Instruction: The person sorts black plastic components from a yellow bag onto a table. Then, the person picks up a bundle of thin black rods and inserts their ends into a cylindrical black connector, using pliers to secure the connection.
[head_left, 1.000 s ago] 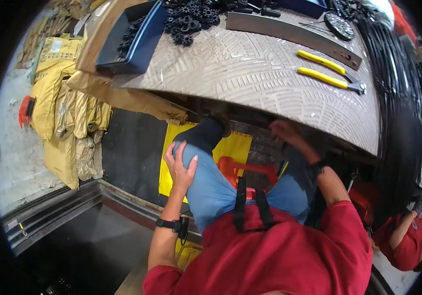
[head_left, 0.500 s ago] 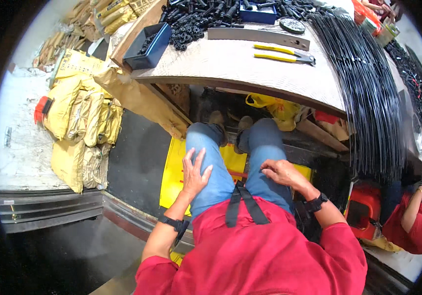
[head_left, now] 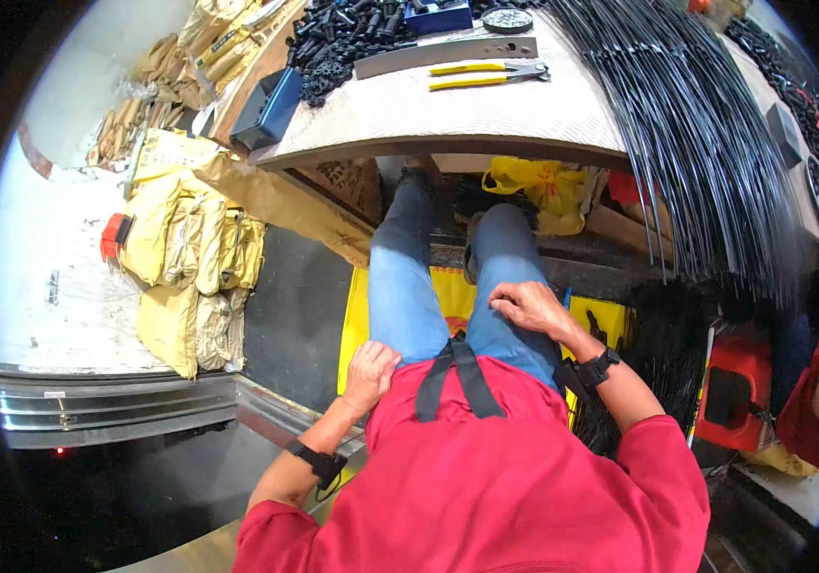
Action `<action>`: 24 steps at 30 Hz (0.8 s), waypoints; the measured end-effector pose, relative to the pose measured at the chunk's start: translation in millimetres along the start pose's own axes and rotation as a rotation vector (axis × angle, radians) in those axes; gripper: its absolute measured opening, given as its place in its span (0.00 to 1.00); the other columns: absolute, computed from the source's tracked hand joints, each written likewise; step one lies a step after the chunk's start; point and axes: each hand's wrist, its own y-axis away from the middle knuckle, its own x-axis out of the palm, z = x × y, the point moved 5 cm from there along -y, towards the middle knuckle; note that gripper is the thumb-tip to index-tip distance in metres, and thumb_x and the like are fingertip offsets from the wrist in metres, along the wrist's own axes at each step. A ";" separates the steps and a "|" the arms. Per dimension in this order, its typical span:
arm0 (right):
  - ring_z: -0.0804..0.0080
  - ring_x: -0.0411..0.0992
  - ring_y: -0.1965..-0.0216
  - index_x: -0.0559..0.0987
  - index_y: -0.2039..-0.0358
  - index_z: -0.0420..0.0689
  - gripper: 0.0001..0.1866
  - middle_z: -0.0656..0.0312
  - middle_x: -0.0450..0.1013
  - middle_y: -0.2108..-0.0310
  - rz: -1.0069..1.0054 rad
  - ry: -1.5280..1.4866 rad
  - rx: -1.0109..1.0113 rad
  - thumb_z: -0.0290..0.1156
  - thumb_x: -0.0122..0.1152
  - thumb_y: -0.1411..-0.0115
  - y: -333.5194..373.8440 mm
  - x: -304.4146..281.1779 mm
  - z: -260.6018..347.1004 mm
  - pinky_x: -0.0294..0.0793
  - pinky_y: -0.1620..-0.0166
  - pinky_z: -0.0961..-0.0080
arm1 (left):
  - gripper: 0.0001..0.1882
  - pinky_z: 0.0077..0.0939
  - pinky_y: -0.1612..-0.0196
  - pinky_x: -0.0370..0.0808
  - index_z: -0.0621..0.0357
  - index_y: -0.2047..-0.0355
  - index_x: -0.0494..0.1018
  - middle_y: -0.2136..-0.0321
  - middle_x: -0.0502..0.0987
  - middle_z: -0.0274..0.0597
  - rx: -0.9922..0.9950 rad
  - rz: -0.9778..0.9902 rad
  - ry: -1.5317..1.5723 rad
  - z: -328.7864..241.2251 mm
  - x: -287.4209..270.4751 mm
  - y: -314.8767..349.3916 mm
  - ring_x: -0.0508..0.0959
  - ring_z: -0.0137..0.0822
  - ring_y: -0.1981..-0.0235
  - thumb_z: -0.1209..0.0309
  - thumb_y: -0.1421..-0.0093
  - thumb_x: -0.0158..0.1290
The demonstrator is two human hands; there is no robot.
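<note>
My left hand (head_left: 369,375) rests at the top of my left thigh by the shirt hem, its fingers curled in; nothing shows in them. On my right thigh lies my right hand (head_left: 529,307), loosely closed with the fingertips bent under, and nothing visible in it. Neither hand touches the bench (head_left: 467,119) ahead. On that bench lie end-cutting pliers (head_left: 476,75) with yellow handles, a flat metal bar (head_left: 443,57), a heap of black plastic parts (head_left: 342,43) and a thick bundle of long thin black strands (head_left: 686,124) hanging over the right edge.
A blue bin (head_left: 271,108) stands at the bench's left corner. Yellow sacks (head_left: 180,239) are piled at left. Beneath the bench is a yellow plastic bag (head_left: 543,191). A red stool (head_left: 734,392) and a co-worker's red sleeve (head_left: 815,420) are at right.
My left hand has drawn back along the thigh toward my hip, and its spread fingers have curled. The left leg now reaches further under the bench. My view has shifted; the right hand stays on its thigh.
</note>
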 end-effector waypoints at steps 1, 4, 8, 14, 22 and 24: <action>0.54 0.73 0.69 0.77 0.66 0.46 0.13 0.53 0.74 0.74 -0.005 0.007 -0.006 0.39 0.51 0.47 -0.2 1.7 -2.1 0.70 0.67 0.62 | 0.05 0.38 0.67 0.66 0.59 0.75 0.66 0.72 0.70 0.49 -0.026 -0.094 0.088 0.4 -1.8 -2.2 0.71 0.48 0.66 0.72 0.46 0.48; 0.60 0.74 0.71 0.76 0.66 0.45 0.11 0.56 0.74 0.74 -0.008 -0.001 0.026 0.35 0.51 0.47 3.6 -0.9 -3.8 0.70 0.67 0.68 | 0.07 0.41 0.70 0.66 0.61 0.74 0.65 0.76 0.69 0.55 -0.374 0.121 0.384 -0.7 1.7 12.6 0.72 0.53 0.71 0.70 0.43 0.45; 0.60 0.74 0.69 0.76 0.66 0.44 0.11 0.56 0.75 0.72 -0.067 -0.024 0.019 0.35 0.52 0.47 14.0 -3.4 -10.0 0.71 0.66 0.68 | 0.11 0.41 0.75 0.66 0.62 0.77 0.64 0.82 0.67 0.56 -0.430 0.128 0.384 -37.7 -32.5 35.8 0.71 0.56 0.76 0.67 0.42 0.43; 0.54 0.72 0.68 0.76 0.67 0.45 0.12 0.53 0.74 0.72 0.010 -0.021 -0.100 0.39 0.52 0.47 5.3 -1.9 -8.5 0.70 0.66 0.62 | 0.06 0.39 0.77 0.70 0.57 0.81 0.68 0.84 0.71 0.49 0.336 0.557 -0.220 -68.8 -51.1 -31.7 0.74 0.46 0.79 0.69 0.51 0.49; 0.55 0.71 0.65 0.74 0.66 0.42 0.11 0.53 0.73 0.69 0.040 -0.140 -0.195 0.34 0.53 0.47 12.3 15.8 21.7 0.69 0.62 0.64 | 0.42 0.39 0.53 0.68 0.70 0.56 0.65 0.58 0.70 0.61 0.051 0.647 -0.676 36.9 -104.8 -209.3 0.71 0.49 0.54 0.38 0.54 0.49; 0.55 0.70 0.64 0.74 0.66 0.41 0.10 0.53 0.72 0.68 0.089 -0.193 -0.164 0.33 0.52 0.47 14.6 15.5 21.2 0.69 0.62 0.64 | 0.65 0.33 0.39 0.50 0.75 0.42 0.39 0.43 0.50 0.65 -0.250 0.953 -0.323 45.7 -108.2 -204.3 0.52 0.51 0.40 0.34 0.62 0.53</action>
